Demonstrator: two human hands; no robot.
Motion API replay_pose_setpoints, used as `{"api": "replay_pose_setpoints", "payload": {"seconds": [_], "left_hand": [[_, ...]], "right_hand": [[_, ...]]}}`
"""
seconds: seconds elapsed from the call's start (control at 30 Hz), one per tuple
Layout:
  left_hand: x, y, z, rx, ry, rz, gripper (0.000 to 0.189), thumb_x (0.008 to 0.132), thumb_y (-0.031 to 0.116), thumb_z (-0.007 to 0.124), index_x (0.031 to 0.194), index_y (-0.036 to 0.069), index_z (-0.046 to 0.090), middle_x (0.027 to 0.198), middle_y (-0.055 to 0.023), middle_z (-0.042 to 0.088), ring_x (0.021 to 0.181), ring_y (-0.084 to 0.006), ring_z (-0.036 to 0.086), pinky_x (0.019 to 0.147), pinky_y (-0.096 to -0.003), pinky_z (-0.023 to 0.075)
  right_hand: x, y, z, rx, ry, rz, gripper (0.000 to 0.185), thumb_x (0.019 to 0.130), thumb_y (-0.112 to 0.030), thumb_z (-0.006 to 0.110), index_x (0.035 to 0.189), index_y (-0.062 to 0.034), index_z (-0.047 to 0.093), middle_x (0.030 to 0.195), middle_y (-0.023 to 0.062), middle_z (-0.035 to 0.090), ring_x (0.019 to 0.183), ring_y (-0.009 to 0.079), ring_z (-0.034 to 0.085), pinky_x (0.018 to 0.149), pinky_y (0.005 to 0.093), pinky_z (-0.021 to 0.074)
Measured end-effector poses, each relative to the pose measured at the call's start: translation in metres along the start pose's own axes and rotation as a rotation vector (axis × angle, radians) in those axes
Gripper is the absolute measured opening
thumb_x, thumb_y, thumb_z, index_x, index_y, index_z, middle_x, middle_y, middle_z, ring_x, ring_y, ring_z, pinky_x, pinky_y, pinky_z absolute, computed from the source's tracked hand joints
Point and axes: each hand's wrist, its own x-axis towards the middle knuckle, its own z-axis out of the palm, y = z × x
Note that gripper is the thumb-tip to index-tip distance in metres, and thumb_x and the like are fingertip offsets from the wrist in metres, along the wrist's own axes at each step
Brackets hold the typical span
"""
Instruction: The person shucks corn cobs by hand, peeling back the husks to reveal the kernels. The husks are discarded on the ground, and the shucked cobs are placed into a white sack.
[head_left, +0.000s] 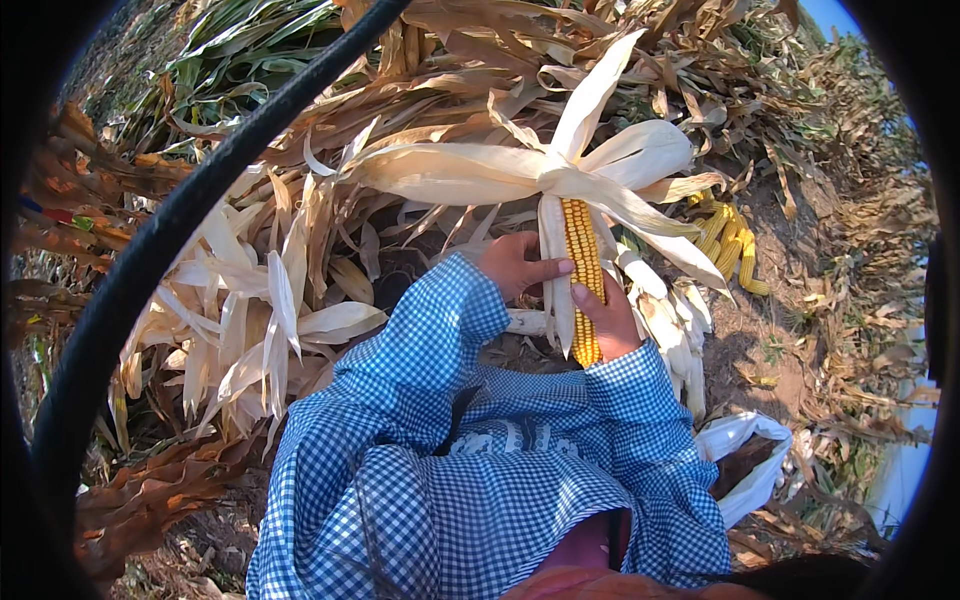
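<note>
An ear of yellow corn (582, 251) is held upright in front of my body, its kernels bare along most of the visible length. Pale dry husk leaves (469, 171) spread from its far end, folded outwards in several directions. One narrow husk strip (553, 247) still lies along the ear's left side. My left hand (517, 264) grips the ear and this strip from the left, thumb across the strip and fingers partly hidden behind. Lower down, my right hand (613, 315) wraps around the ear from the right, its thumb against the kernels.
Loose husks (255, 300) are heaped at left. Several bare yellow cobs (724, 236) lie on soil at right, near pale husk-covered ears (675, 330). A white sack (750, 457) sits lower right. Dry stalks (442, 97) and greener leaves (247, 52) lie beyond. A dark cord (217, 176) crosses the left foreground.
</note>
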Motion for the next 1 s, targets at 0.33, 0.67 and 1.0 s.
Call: {"api": "replay_pose_setpoints", "payload": {"seconds": [0.33,0.67,1.0], "left_hand": [[0.009,-0.014,-0.008,-0.45,0.061,0.163,0.023,0.091,0.019,0.061,0.107,0.003,0.063,0.091,-0.0083,0.068,0.074,-0.0127,0.064,0.07,-0.0256,0.0545],[0.038,-0.053,-0.071,-0.201,0.539,0.508,0.031,0.088,0.008,0.062,0.117,-0.001,0.056,0.103,-0.0107,0.065,0.095,-0.0203,0.063,0.084,-0.0321,0.0525],[-0.005,-0.005,-0.078,0.006,0.99,0.874,0.036,0.092,0.026,0.06,0.111,-0.004,0.057,0.103,-0.0163,0.062,0.098,-0.0217,0.061,0.089,-0.0321,0.0484]], "right_hand": [[-0.006,-0.015,-0.011,0.085,-0.064,0.107,0.06,0.084,-0.033,0.069,0.127,0.0015,0.045,0.096,0.0086,0.06,0.078,0.0141,0.06,0.065,0.0256,0.0527],[0.004,-0.021,-0.028,-0.578,0.159,-0.091,0.065,0.074,-0.018,0.077,0.126,0.0054,0.047,0.11,0.0157,0.06,0.095,0.0212,0.061,0.084,0.0312,0.051],[0.014,-0.019,-0.067,-1.153,0.436,-0.58,0.055,0.076,-0.017,0.074,0.124,-0.0039,0.051,0.112,0.014,0.062,0.101,0.0256,0.062,0.083,0.0341,0.0518]]}}
